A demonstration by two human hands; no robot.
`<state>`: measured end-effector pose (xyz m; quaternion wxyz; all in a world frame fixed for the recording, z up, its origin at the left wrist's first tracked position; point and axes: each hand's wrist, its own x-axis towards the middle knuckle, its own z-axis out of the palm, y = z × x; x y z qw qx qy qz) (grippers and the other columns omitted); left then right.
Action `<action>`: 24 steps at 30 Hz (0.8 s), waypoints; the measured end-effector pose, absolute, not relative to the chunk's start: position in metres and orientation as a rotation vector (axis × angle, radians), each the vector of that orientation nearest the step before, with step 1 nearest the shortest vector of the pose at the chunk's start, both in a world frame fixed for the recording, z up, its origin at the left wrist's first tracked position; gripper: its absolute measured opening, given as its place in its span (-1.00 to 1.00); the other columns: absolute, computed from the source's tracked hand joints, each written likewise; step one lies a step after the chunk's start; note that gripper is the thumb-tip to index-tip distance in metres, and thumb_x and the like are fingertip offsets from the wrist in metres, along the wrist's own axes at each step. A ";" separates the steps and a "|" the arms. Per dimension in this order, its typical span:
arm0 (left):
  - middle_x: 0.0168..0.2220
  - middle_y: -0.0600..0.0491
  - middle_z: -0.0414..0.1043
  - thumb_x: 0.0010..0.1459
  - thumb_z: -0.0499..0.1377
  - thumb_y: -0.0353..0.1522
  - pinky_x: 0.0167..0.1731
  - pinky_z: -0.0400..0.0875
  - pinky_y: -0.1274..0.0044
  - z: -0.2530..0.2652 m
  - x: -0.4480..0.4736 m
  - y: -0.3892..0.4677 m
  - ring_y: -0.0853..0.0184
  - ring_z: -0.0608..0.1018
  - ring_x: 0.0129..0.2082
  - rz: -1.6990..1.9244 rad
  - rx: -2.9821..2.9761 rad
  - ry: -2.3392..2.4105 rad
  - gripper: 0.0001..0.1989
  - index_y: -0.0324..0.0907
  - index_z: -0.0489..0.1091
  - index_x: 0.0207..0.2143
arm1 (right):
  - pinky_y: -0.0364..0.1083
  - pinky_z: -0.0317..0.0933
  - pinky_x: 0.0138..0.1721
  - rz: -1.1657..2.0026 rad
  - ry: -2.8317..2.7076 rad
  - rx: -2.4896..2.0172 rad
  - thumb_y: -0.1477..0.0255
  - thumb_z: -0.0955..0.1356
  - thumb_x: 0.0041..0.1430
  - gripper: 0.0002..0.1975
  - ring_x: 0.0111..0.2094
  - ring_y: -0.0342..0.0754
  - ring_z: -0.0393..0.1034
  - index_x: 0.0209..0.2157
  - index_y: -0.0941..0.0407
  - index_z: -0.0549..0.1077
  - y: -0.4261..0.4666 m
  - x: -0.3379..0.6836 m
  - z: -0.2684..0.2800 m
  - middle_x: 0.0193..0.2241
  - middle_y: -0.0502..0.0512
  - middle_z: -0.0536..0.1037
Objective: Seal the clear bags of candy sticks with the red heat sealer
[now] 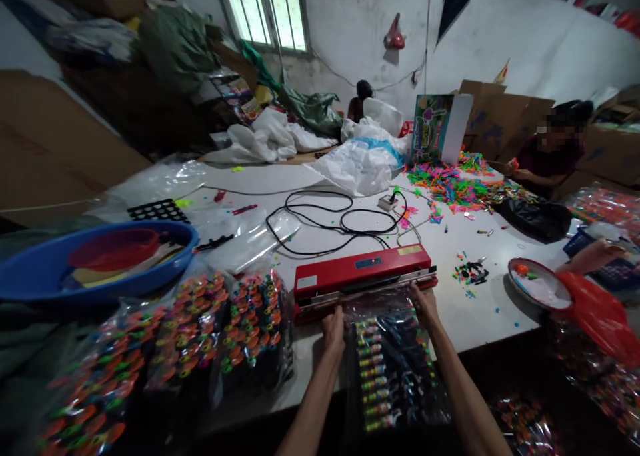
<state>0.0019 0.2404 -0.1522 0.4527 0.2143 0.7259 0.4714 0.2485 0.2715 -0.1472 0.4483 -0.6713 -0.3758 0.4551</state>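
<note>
A red bag sealer (360, 273) with a small lit orange light lies on the white table. Against its front slot is the upper end of a clear plastic bag (385, 301), with rows of small yellow-labelled tubes on black backing inside. My left hand (334, 329) is closed at the bag's upper left corner, close to the sealer. At the upper right corner my right hand (425, 304) grips the bag, its fingers near the slot. The bag's lower end hangs past the table's front edge.
Several filled bags (255, 323) lie to the left, beside a blue basin (100, 289). A black cable (320, 239) coils behind the sealer to a power socket (387, 203). Colourful plastic pieces (455, 186) are heaped at back right, near a co-worker (550, 149). Another person's hand (595, 253) is by a round tray (515, 269).
</note>
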 end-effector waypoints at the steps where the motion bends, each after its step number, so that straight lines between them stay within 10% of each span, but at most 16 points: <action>1: -0.78 0.06 0.21 -0.13 0.07 0.14 -0.74 0.07 0.57 -0.151 0.002 0.240 0.41 0.25 -0.78 1.166 0.494 1.793 -0.42 -0.18 0.27 -0.76 | -0.13 -0.03 -0.65 1.221 -0.888 -1.635 -0.05 0.35 -0.11 -0.53 -0.70 -0.12 0.13 -0.61 0.12 0.42 0.268 0.248 -0.148 -0.74 0.01 0.34; 11: -0.74 0.19 0.22 -0.45 0.38 -0.24 -0.71 0.04 0.67 -0.124 0.005 0.226 0.54 0.23 -0.74 1.332 0.390 1.548 -0.65 -0.28 0.34 -0.66 | -0.16 0.04 -0.58 1.059 -0.813 -1.664 0.20 0.39 -0.23 -0.70 -0.64 -0.19 0.12 -0.64 0.19 0.44 0.292 0.240 -0.148 -0.76 -0.06 0.32; 19: -0.47 0.04 0.48 -0.36 0.31 -0.29 -0.52 0.33 0.58 -0.114 0.007 0.219 0.40 0.49 -0.54 1.490 0.204 1.430 -0.60 -0.24 0.38 -0.38 | -0.06 0.21 -0.23 0.690 -1.247 -1.719 0.12 0.33 0.02 -0.58 -0.29 -0.03 0.39 -0.21 0.16 0.46 0.274 0.237 -0.107 -0.29 0.16 0.54; 24: -0.47 0.08 0.41 -0.12 0.27 -0.27 -0.49 0.27 0.59 -0.102 0.002 0.196 0.39 0.43 -0.52 1.585 0.530 1.670 -0.77 -0.19 0.39 -0.38 | -0.11 0.09 -0.29 0.598 -2.206 -1.814 0.05 0.30 0.13 -0.60 -0.29 0.00 0.40 -0.45 0.09 0.51 0.309 0.201 -0.072 -0.41 0.14 0.55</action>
